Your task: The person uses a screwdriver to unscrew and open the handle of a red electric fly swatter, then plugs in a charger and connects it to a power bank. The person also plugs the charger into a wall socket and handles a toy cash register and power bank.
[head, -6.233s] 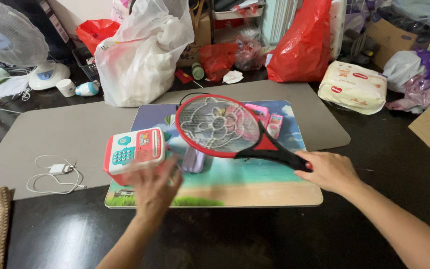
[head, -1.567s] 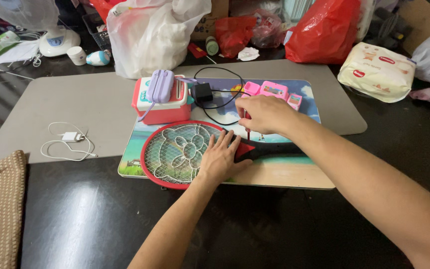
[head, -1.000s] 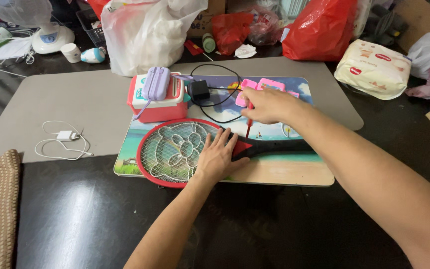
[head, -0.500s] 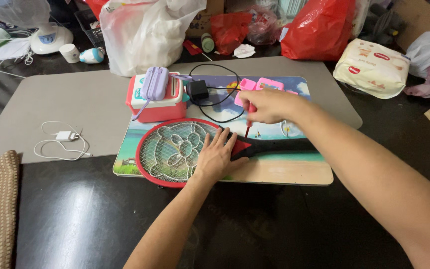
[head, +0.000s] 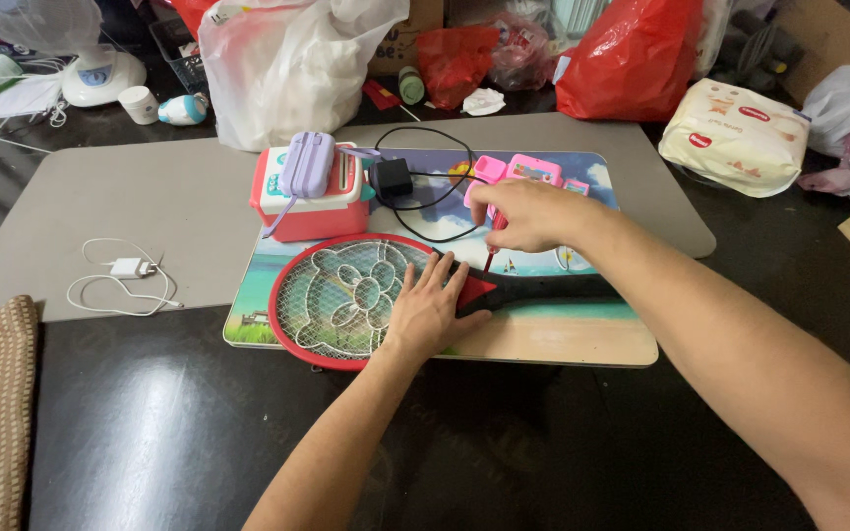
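Red plastic rimmed the racket (head: 346, 297), an electric swatter with a wire mesh head and a black handle, which lay flat on a picture board (head: 553, 339) near the front edge of the grey mat (head: 100, 211) on the worktop. The left hand (head: 432, 310) was spread open, palm down, pressing the racket where the mesh met the handle; its fingers lay apart, clamped on nothing. The right hand (head: 528, 211) had its fingers pinched together on a thin red screwdriver (head: 490, 258), held nearly upright with the tip down at the neck of the racket, just beside the left hand's fingertips.

Behind the racket, towards the back edge of the board, stood a pink toy till (head: 312, 192) with a lilac case on top, a black charger (head: 392, 179) with its looped cable, and some small pink pieces (head: 521, 169). A white cable (head: 115, 280) lay on the mat's left side.

Judging by the pose, the step in hand was work on a screw at the racket's neck. The next move would call for keeping the tip seated and upright while the left hand held the racket from sliding.
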